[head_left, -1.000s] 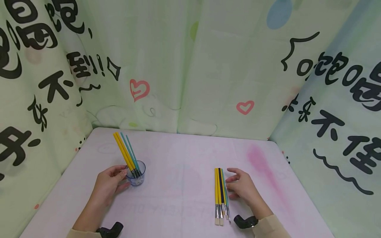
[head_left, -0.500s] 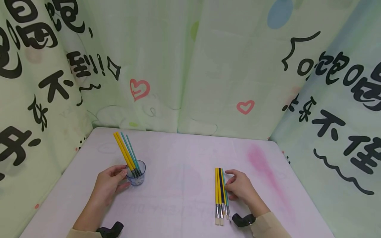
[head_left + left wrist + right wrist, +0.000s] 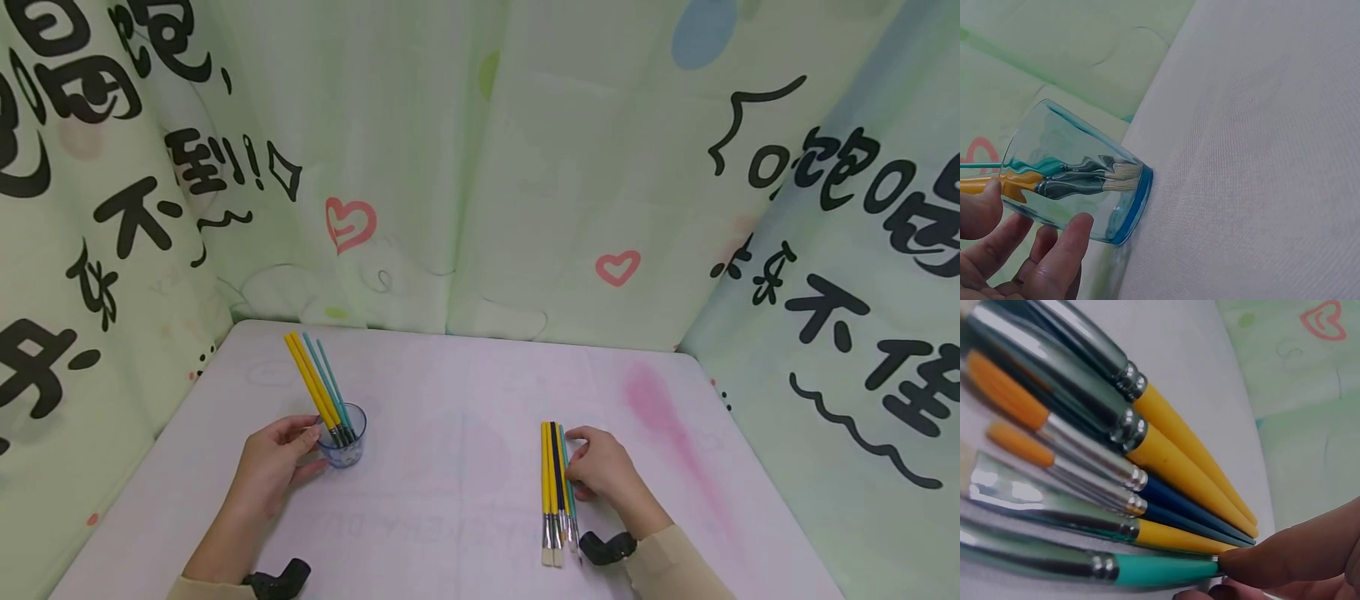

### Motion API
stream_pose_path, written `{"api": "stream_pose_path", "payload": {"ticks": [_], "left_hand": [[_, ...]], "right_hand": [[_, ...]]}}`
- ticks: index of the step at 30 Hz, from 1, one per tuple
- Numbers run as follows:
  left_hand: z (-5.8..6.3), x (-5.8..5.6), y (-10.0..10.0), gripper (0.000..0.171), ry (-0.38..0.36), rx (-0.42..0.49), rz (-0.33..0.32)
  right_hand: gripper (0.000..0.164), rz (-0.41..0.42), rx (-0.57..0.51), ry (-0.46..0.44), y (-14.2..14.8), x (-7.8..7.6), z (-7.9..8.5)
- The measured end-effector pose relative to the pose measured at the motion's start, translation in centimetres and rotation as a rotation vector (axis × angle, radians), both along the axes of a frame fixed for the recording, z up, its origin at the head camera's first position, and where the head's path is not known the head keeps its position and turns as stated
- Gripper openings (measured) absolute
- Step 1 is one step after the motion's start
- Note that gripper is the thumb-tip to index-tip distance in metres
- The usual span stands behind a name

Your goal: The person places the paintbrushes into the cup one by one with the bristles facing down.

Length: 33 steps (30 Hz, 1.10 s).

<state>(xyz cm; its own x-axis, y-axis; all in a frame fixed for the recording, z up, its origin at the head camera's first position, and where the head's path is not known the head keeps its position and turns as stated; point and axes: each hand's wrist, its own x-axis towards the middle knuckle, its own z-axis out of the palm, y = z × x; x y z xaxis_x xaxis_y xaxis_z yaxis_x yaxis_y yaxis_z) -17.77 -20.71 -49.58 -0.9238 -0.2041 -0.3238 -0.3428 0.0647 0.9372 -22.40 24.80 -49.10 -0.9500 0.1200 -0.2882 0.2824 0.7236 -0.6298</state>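
My left hand [image 3: 273, 462] holds a clear bluish glass [image 3: 356, 453] from its left side, thumb near the rim and fingers along the wall. Inside the glass [image 3: 1079, 134], yellow and teal paintbrushes [image 3: 311, 375] lean with their bristles down. At the right, several paintbrushes [image 3: 551, 475] lie side by side, bristles toward me: yellow, dark blue and teal handles. My right hand [image 3: 609, 473] is at the right edge of this row. In the right wrist view its thumb [image 3: 1285, 556] and fingers pinch the handle of the outermost teal paintbrush [image 3: 1166, 570], which still lies beside the others.
A pale pinkish cloth [image 3: 450, 400] covers the table, with a pink streak [image 3: 671, 425] at the right. Printed curtains [image 3: 450, 167] stand along the back and both sides. Each wrist wears a black camera mount.
My right hand has shifted slightly left onto the teal paintbrush, its fingers closing on the handle. My left hand and the glass have stayed in place.
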Motion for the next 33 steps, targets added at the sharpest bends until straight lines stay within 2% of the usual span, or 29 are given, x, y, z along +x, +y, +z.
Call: {"api": "stream_pose_path", "payload": {"ticks": [8,16,25,33], "left_hand": [[-0.03,-0.01,0.09,0.047,-0.006,-0.005,-0.001],[0.01,0.0,0.08,0.048,-0.006,0.001,-0.004],[-0.07,-0.05,-0.04,0.048,-0.01,0.007,-0.006],[-0.03,-0.03,-0.06,0.047,-0.004,0.007,-0.006]], "right_hand": [[0.064,0.022,0.085,-0.027,-0.31,-0.24,0.2],[0.062,0.062,0.152,-0.003,-0.54,-0.31,0.08],[0.063,0.041,0.129,-0.028,-0.65,-0.36,0.3],[0.062,-0.007,0.043,-0.057,-0.34,-0.55,0.24]]}}
